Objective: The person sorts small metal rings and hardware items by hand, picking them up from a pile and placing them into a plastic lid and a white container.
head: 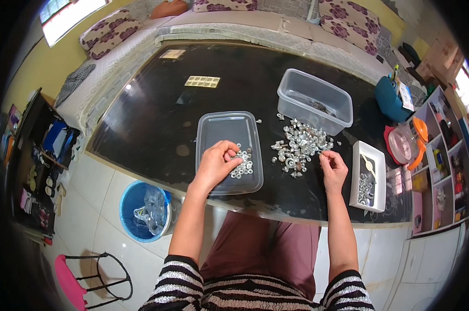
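My left hand [219, 161] is over a clear plastic lid [226, 130], its fingers curled beside a cluster of small metal nuts [243, 169]; whether it holds one is hidden. Right of the lid, a heap of small metal screws and fittings [300, 142] lies on the black table [149, 116]. At the heap's right edge, my right hand [333, 165] pinches a small metal piece between thumb and fingertips. Behind the heap stands a clear plastic container [316, 101] with some dark small pieces inside.
To the right lies a white tray [380, 179] with metal parts and a cream-coloured spoon. Beyond it are an orange-lidded clear jug [403, 144] and a teal holder [390, 99]. A gold-coloured sheet [202, 81] lies farther back. A blue bin [127, 212] stands below the table's left front edge.
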`<state>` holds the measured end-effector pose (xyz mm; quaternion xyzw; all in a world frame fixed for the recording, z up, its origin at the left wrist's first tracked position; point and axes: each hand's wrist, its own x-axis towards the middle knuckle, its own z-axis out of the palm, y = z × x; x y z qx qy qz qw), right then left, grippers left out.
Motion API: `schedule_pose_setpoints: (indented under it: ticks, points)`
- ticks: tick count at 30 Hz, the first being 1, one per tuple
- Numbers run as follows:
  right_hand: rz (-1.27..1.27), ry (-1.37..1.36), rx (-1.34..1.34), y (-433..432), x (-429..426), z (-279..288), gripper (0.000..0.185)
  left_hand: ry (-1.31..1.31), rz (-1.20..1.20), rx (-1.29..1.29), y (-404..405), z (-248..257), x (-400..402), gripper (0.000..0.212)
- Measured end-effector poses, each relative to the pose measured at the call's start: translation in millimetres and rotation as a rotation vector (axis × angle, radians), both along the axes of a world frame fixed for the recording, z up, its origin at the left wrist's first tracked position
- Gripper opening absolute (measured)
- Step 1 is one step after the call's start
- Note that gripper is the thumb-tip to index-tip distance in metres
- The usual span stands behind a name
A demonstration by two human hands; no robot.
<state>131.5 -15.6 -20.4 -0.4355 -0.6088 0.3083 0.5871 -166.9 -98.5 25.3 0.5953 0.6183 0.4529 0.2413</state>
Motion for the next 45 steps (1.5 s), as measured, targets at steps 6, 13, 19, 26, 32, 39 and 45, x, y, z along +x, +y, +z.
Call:
schedule_pose_setpoints:
  ticks: [6,13,19,26,32,39,45]
  points:
    - [-0.047,-0.109,0.105,-1,-7,6,0.01,-0.003,-0.114,0.062,16,2,38,0.014]
    - [0.002,-0.16,0.094,-11,3,30,0.012,0.01,-0.396,0.023,52,1,104,0.013]
    - [-0.079,-0.309,0.158,-28,43,64,0.014,-0.012,-0.504,-0.017,70,8,138,0.012]
    - [-0.298,-0.59,0.012,-47,131,69,0.013,0.031,-0.495,-0.023,80,-7,161,0.013]
    - [-0.302,-0.595,-0.076,-52,147,61,0.013,-0.019,-0.449,0.024,88,-25,162,0.013]
    - [-0.191,-0.495,0.084,-39,90,74,0.014,-0.053,-0.332,0.096,85,-23,154,0.011]
    - [0.017,-0.527,-0.032,-3,34,48,0.017,0.0,-0.276,0.103,85,-23,151,0.016]
